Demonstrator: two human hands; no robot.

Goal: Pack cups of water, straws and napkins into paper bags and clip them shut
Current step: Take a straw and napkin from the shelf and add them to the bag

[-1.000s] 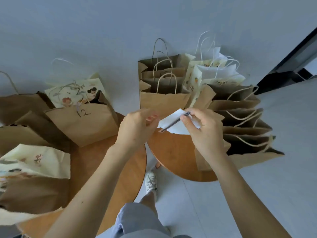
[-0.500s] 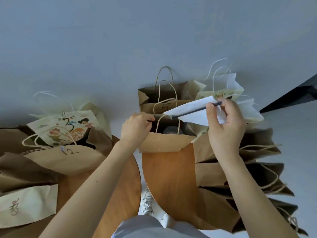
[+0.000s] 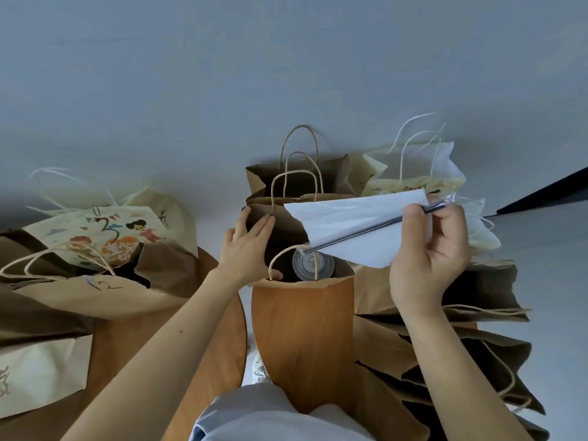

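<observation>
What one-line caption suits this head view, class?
Left hand holds open the brown bag containing a lidded cup; right hand pinches napkin and straw above it.

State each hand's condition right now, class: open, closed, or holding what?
Left hand: open, straight fingers against the brown paper bag's side.
Right hand: pinching a white napkin and dark straw.

- Open bag [image 3: 286, 227]: kraft brown is seen at the rim, near-black shadow inside.
- Cup lid [image 3: 313, 265]: translucent grey, marked with concentric rings.
- Napkin [image 3: 350, 218]: plain white.
- Straw [image 3: 366, 229]: black; a clear, glinting wrapper is noted at its far end.
- Cream bag [image 3: 111, 230], left: printed with a cartoon figure, orange and red shapes, and coloured bunting.
- Brown bag [image 3: 101, 294] in front of it: "12" is written in dark ink.
- Tabletop [image 3: 302, 338]: orange-brown wood grain.
- Wall [image 3: 286, 58]: pale blue-grey, plain.
- Trousers [image 3: 270, 415]: light grey-blue.
- Shoe [image 3: 259, 370]: white.
</observation>
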